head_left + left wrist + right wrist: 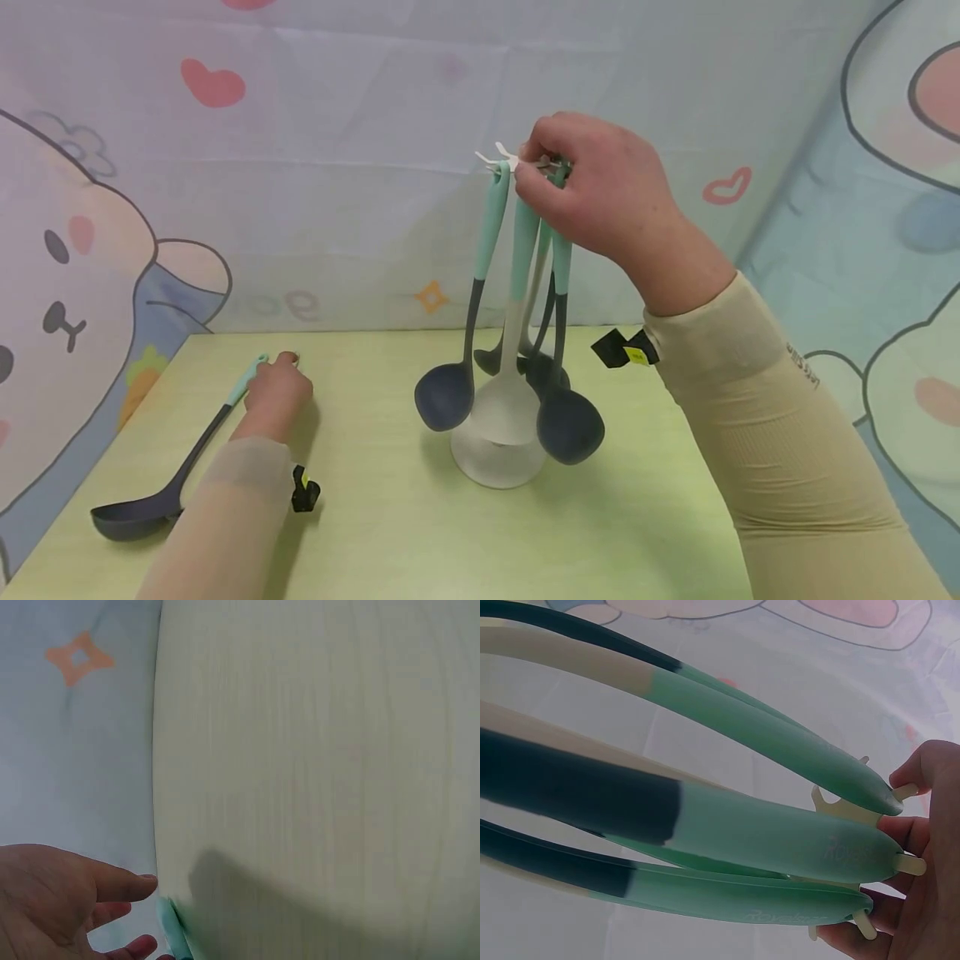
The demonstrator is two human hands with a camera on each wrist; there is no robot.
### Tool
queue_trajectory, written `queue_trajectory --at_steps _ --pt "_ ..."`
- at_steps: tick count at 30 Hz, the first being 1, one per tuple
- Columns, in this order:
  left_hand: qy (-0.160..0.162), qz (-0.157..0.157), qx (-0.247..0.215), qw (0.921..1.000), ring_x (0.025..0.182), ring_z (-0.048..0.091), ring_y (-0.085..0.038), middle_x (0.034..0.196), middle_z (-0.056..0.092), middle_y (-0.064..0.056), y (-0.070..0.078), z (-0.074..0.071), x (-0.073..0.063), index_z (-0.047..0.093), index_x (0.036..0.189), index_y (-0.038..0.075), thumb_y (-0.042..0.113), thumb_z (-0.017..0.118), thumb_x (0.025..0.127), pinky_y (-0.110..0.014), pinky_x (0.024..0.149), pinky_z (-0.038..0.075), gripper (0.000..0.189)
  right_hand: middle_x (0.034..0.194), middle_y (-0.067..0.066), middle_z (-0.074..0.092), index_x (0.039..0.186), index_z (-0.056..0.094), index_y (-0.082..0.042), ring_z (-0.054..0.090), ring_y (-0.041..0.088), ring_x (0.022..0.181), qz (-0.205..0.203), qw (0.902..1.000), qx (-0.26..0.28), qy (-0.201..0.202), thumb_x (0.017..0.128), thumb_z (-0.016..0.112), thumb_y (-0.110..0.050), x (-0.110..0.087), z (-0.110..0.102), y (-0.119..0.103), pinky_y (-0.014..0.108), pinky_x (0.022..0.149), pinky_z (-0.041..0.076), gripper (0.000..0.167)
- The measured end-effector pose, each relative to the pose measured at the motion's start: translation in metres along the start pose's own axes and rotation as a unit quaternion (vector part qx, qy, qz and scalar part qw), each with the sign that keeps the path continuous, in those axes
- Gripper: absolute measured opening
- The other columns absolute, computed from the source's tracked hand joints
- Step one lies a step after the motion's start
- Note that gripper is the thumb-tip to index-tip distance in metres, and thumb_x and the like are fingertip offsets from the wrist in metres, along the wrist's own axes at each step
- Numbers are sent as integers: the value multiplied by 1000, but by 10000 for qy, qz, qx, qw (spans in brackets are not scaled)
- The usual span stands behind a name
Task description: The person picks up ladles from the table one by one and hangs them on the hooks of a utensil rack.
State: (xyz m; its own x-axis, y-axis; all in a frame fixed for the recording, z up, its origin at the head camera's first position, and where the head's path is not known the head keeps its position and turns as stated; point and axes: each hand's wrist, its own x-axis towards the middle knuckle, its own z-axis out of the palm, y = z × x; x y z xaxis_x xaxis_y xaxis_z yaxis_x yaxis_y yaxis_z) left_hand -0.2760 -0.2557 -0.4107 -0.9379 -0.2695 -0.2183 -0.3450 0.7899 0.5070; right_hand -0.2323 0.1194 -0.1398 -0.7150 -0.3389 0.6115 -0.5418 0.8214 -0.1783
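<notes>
In the head view my right hand (pixel 600 179) grips the hooked top of a white utensil stand (pixel 495 467); the right wrist view has its fingers among the hooks (pixel 911 865). Several mint-handled utensils hang there, including a dark ladle (pixel 444 396), another dark-headed one (pixel 570 425) and a pale one (pixel 506 408). At the left, my left hand (pixel 277 392) is over the table beside the mint handle of a dark ladle (pixel 142 512). In the left wrist view its thumb and fingers stand apart, fingertips right at a mint handle (pixel 174 930).
A pale yellow-green wood-grained table (pixel 375 533) carries the stand and the lying ladle. Behind its back edge hangs a cloth backdrop (pixel 360 192) printed with hearts and cartoon animals. Black wrist cameras (pixel 303 490) are strapped over the sleeves.
</notes>
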Motion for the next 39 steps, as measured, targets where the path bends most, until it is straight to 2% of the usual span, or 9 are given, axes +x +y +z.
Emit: queue_trajectory --at_steps 7,14,20,27,33,39 --pt "-294 -33 285 9992 125 31 -63 143 21 -44 -7 -3 -4 25 152 -1 10 34 98 -63 89 42 56 94 -2 59 95 64 -14 52 17 83 4 10000 33 8 97 47 -30 -1 -1 0 38 77 41 24" --pt "-265 -222 476 9983 126 32 -64 144 26 -41 -13 -4 -3 24 152 0 9 31 99 -65 89 43 54 96 -2 60 95 64 -14 53 18 84 10 10000 13 -19 97 47 -31 0 -1 0 39 78 42 24" --pt "-312 -253 785 9961 125 39 -59 142 33 -40 -19 -2 3 26 152 2 8 31 101 -63 89 44 52 97 -2 60 96 64 -14 53 18 85 9 10000 12 -36 97 47 -31 0 0 1 39 79 42 24" --pt "-471 -144 1311 9901 130 39 -55 143 38 -37 -22 -1 7 24 153 1 8 31 100 -69 99 36 54 96 -2 60 96 64 -14 53 18 85 29 10000 50 -55 97 47 -31 1 0 2 38 79 41 24" --pt "-517 -38 1601 9857 122 49 -51 140 43 -36 -17 -3 2 18 153 -5 9 30 101 -65 92 43 56 95 -2 60 96 66 -15 52 17 84 18 9999 163 -30 97 47 -30 1 1 4 38 78 42 24" --pt "-613 -83 1796 9818 112 56 -44 139 44 -35 -13 -6 -1 11 154 -7 8 30 101 -59 88 45 58 99 -3 62 97 67 -15 53 17 87 51 9994 355 -33 97 48 -30 2 3 5 37 79 43 25"
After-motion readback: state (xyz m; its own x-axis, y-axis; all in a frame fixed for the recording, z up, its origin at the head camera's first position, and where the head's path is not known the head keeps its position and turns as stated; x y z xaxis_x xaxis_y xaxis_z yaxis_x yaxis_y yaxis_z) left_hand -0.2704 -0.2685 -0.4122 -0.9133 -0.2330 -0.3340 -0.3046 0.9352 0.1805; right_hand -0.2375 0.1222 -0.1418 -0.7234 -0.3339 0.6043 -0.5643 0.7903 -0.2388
